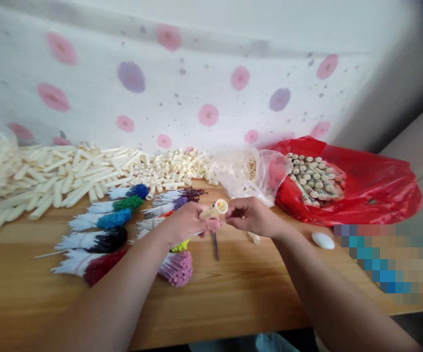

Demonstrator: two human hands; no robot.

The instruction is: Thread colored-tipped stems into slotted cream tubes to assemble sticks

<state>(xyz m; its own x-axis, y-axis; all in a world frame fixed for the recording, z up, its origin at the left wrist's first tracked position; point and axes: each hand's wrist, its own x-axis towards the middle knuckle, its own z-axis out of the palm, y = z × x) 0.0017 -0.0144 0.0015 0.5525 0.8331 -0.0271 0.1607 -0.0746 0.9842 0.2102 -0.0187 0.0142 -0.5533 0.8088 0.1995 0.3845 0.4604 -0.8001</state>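
My left hand [185, 224] is closed around a cream plastic tube [213, 210], its round open end tilted toward me. Orange and yellow bits show inside that opening. Just right of the tube's mouth is my right hand [254, 216], fingers pinched together; whatever they hold, if anything, cannot be made out. Below the hands, a thin dark stick [216, 247] points down toward the table. Left of them lie bundles of thin white sticks with coloured ends, among them a pink bundle [178, 269], a black bundle [112, 239] and a green bundle [131, 203].
Long cream tubes [75, 171] are heaped at the back left, beside short slotted cream pieces [182, 166]. A clear plastic bag [233, 171] adjoins a red bag [372, 181] holding filled tubes [316, 178]. A white oval object [323, 240] and a small cream piece [254, 238] lie on the wooden table [233, 308].
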